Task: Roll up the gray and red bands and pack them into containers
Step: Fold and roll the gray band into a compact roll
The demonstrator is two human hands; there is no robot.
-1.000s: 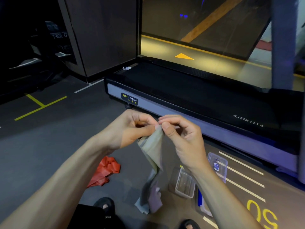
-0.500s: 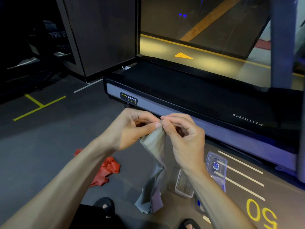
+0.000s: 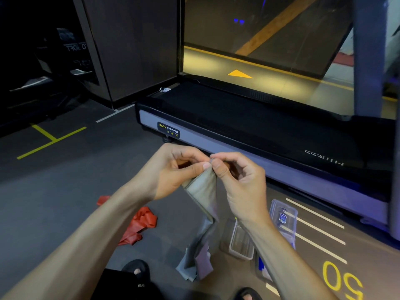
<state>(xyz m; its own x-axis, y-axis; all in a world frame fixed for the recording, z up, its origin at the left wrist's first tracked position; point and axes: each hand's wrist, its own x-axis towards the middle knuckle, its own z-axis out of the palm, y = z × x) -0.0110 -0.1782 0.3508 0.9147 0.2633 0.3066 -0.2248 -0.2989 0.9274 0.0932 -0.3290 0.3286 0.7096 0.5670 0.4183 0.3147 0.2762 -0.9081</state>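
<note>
Both hands, left hand (image 3: 171, 169) and right hand (image 3: 240, 180), pinch the gray band (image 3: 203, 191) top edge; slack tail may skew the roll.

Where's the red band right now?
In the head view, the red band lies crumpled on the floor at lower left, beneath the left forearm and left of the hanging gray band.

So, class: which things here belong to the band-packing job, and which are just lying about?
Job:
- gray band, pinched by left hand and right hand
- red band on floor
- clear container
- lid

Lying about:
- treadmill
- black sandals
</note>
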